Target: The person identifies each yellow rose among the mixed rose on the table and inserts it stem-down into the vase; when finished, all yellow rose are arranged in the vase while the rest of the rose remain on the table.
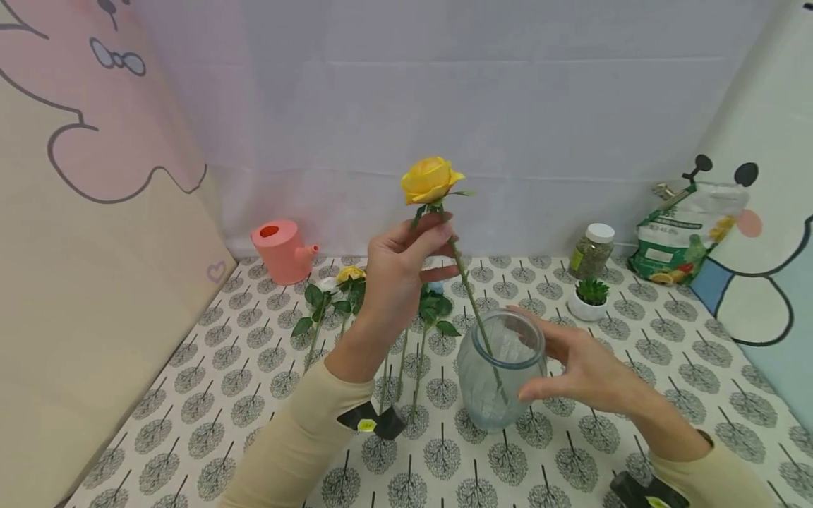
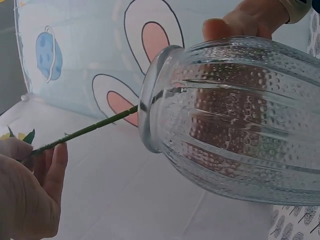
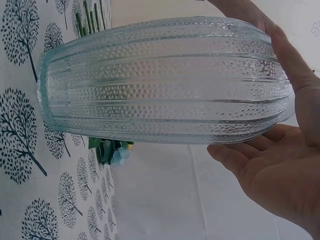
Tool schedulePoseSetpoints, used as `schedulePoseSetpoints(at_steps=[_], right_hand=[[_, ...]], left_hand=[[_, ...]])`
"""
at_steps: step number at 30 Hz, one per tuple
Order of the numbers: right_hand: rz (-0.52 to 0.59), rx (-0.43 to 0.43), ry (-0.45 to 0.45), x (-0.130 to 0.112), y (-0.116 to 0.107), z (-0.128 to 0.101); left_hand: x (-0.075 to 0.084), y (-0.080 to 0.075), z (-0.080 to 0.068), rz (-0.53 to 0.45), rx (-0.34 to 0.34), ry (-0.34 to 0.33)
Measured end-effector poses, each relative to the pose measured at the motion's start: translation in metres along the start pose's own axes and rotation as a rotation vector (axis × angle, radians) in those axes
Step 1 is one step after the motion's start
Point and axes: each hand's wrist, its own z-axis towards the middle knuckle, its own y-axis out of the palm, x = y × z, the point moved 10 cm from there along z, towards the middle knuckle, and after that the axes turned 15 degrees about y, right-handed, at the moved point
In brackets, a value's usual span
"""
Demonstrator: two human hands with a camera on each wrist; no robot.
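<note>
Left hand [image 1: 396, 271] pinches rose [image 1: 432, 180]; ribbed (dimpled) vase [image 1: 498, 370]

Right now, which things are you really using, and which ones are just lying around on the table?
In use:
- yellow rose, pinched by the left hand, stem in the vase
- glass vase, steadied by the right hand

Just lying about:
- pink watering can
- other flowers on the tablecloth
- lidded jar
- small potted plant
- green bag

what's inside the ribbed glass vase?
Only the lower green stem of the yellow rose, pinched by the left hand, runs into the clear ribbed glass vase. Its tip blurs behind the glass.
</note>
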Motion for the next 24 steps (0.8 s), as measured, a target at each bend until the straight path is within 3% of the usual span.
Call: schedulePoseSetpoints(at_steps=[5, 13, 24], right_hand=[[-0.002, -0.005, 0.016, 0.000, 0.001, 0.001], [-0.016, -0.002, 0.016, 0.001, -0.001, 0.001], [-0.008, -0.003, -0.013, -0.001, 0.000, 0.000]], left_hand=[[-0.012, 0.001, -0.006, 0.049, -0.037, -0.062], [-0.037, 0.009, -0.017, 0.140, -0.179, -0.194], [-0.056, 0.018, -0.030, 0.216, -0.345, -0.219]])
